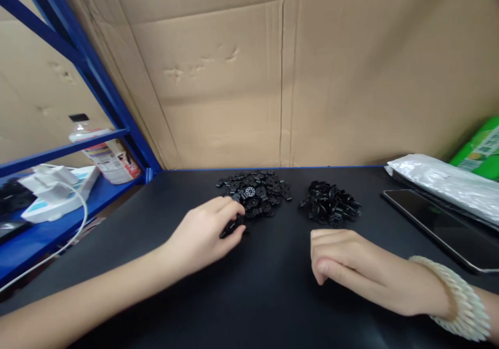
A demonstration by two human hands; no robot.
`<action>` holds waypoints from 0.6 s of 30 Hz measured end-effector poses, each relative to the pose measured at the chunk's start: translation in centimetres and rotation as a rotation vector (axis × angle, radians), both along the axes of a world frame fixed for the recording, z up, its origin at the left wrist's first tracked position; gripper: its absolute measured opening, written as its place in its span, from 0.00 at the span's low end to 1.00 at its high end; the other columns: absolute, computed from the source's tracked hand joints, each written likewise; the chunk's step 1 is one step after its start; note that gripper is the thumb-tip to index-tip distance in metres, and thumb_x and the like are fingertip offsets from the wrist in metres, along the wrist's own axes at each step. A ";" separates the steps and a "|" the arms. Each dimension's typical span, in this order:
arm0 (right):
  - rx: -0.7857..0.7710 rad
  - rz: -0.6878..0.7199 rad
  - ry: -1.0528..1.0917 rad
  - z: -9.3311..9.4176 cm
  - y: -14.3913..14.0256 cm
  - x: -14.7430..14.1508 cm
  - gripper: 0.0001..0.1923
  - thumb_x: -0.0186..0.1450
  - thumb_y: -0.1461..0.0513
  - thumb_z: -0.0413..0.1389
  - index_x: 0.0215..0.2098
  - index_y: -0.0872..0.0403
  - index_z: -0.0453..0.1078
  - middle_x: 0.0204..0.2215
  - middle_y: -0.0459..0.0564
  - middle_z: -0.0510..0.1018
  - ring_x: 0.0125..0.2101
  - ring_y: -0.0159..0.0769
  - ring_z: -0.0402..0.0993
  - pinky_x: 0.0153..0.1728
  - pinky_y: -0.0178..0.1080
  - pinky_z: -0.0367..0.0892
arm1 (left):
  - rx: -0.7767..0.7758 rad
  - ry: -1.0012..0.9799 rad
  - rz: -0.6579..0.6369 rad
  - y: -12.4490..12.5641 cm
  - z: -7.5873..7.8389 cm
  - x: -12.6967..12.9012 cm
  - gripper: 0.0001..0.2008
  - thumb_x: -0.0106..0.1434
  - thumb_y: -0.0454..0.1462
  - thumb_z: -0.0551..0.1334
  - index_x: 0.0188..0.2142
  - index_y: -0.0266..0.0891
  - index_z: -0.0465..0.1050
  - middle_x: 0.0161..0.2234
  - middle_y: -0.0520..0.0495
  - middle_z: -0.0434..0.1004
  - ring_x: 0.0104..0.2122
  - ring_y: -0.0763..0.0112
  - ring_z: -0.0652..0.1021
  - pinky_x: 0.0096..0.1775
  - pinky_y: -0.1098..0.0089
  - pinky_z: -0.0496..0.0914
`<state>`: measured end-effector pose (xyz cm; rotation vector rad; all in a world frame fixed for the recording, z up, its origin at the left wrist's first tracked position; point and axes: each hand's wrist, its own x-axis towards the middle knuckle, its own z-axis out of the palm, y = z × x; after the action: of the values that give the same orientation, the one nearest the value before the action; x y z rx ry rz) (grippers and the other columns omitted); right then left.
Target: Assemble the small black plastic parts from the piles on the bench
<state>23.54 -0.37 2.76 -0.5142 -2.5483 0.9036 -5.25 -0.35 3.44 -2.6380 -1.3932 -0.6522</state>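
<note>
Black plastic parts lie in two heaps on the dark table (273, 297), and everything here sits around the larger pile (255, 192). Nearest, short of that pile and to its right, the right hand (351, 271) rests on the table with fingers curled loosely together, holding nothing, a pale beaded bracelet (460, 299) on its wrist. Closer in, the left hand (205, 235) touches the pile's near left edge, thumb and fingers pinching one small black piece (232, 227). Just right of the pile sits the smaller heap (330, 203). Further right lie a dark tablet (436, 224) and a silver bag (444, 180). Behind the pile stands a cardboard wall (280, 79).
</note>
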 end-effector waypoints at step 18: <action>-0.589 -0.220 0.214 -3.1 -0.1 -1.8 0.14 0.70 0.54 0.50 0.45 0.55 0.67 0.31 0.48 0.75 0.29 0.32 0.70 0.29 0.35 0.64 | 0.035 -0.250 0.007 -0.5 -0.6 0.0 0.09 0.57 0.35 0.66 0.37 0.36 0.71 0.29 0.51 0.74 0.28 0.71 0.75 0.34 0.72 0.70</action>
<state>21.73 -0.43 -0.37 -0.7951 -1.9645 1.5320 -5.24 -0.85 2.88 -2.5947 -1.4333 -1.0258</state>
